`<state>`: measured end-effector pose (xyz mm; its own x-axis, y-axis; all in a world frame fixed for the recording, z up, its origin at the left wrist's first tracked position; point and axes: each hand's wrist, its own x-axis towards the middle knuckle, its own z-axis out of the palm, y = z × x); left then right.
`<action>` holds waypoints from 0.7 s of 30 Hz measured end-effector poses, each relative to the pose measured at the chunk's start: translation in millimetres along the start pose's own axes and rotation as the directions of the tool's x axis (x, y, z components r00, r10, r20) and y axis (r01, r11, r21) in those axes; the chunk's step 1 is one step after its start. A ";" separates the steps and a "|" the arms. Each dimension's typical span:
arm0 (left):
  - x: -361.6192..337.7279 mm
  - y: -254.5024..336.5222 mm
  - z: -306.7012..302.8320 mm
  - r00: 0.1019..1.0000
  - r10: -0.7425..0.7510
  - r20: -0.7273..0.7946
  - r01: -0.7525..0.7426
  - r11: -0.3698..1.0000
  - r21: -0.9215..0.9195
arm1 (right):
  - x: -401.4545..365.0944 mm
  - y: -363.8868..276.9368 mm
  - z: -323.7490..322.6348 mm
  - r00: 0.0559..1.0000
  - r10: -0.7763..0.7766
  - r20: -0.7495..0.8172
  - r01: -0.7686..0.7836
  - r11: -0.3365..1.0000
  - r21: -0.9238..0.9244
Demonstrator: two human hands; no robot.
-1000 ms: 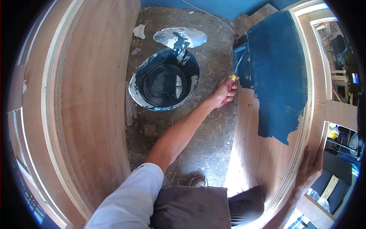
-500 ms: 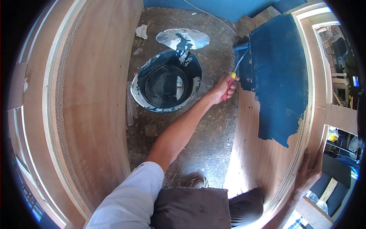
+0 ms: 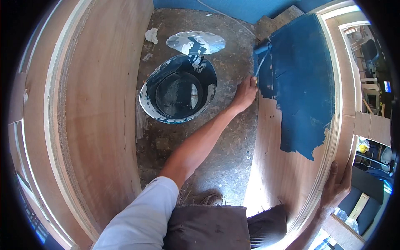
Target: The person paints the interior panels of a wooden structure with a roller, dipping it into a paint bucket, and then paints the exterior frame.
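Observation:
My left hand (image 3: 245, 93) is closed around the handle of a paint roller (image 3: 262, 66). The roller's thin metal rod reaches up to a blue roller head against the far left corner of a wooden panel (image 3: 273, 137). Dark blue paint (image 3: 306, 79) covers the panel's far part with a ragged near border; the near part is bare wood. On the panel's right-hand edge rests my right hand (image 3: 336, 189), fingers apart and no tool in it. Left of the roller stands a bucket (image 3: 143, 100), its inside coated with dark paint.
A paint-smeared, shiny oval piece (image 3: 214, 43) lies beyond the bucket on the stained concrete floor (image 3: 208, 162). A tall wooden panel (image 3: 100, 96) bounds the left side. A crumpled white scrap (image 3: 151, 36) and a cable (image 3: 225, 13) are near the blue back wall (image 3: 175, 4).
My left hand has turned and shifted slightly up, so the red and yellow handle is now mostly hidden. The roller head moved slightly up along the panel's left edge. My right hand stays put.

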<state>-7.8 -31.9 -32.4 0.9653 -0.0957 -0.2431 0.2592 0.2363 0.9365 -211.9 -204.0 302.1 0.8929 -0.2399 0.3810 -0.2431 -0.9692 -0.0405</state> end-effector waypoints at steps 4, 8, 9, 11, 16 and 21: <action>27.8 37.3 0.5 0.996 -0.083 -0.018 0.081 0.995 -0.063 | 0.0 -3.7 -0.1 1.000 -0.022 0.004 0.022 0.999 0.023; 11.4 65.2 -1.0 0.977 -0.210 0.047 0.215 0.950 -0.226 | 0.1 -3.6 0.6 1.000 -0.024 -0.013 0.024 1.000 0.004; 5.8 65.8 -3.2 0.978 -0.202 0.047 0.207 0.952 -0.226 | 1.3 -4.6 0.9 0.999 -0.025 -0.021 0.025 1.000 0.006; -5.8 63.5 -6.9 0.976 -0.205 0.071 0.216 0.948 -0.233 | -0.3 -7.0 1.0 0.999 -0.027 -0.021 0.028 0.999 0.029; 22.2 71.3 0.2 0.982 -0.186 0.043 0.191 0.955 -0.227 | -0.5 -11.3 -0.2 1.000 -0.007 -0.004 0.007 0.999 0.053; -11.8 64.1 -5.1 0.975 -0.218 0.048 0.223 0.964 -0.146 | 1.2 -11.2 0.4 1.000 -0.005 -0.012 0.005 0.999 0.032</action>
<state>-2.5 -10.7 29.2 0.8828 -0.1915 -0.4289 0.4697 0.3477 0.8115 -208.0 -193.4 302.6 0.8893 -0.2348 0.3924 -0.2265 -0.9716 -0.0681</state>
